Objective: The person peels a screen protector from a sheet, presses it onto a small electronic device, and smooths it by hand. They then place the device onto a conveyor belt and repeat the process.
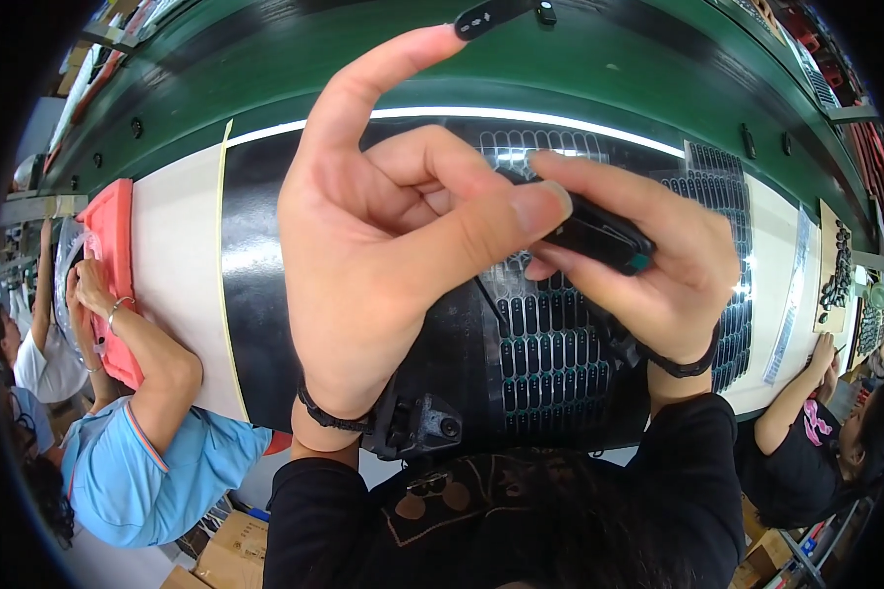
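Note:
Between my two hands is a small black elongated plastic device (604,236) with a green spot at its near end. My right hand (673,250) grips it along the sides with thumb and fingers. My left hand (363,226) presses its thumb against the device's far end, with the curled fingers behind. The left index finger is stretched upward, and a black oval label (491,17) with pale marks clings to its tip. Below the hands lies a sheet of oval black labels (550,363) in rows, partly covered by them. The device's far end is hidden by my left thumb.
A black mat (255,285) covers the bench before me. Another label sheet (732,294) lies to the right. Beyond runs a green conveyor belt (236,98) carrying small black devices (748,140). A red tray (118,285) stands left beside a co-worker (157,442); another person (805,442) works right.

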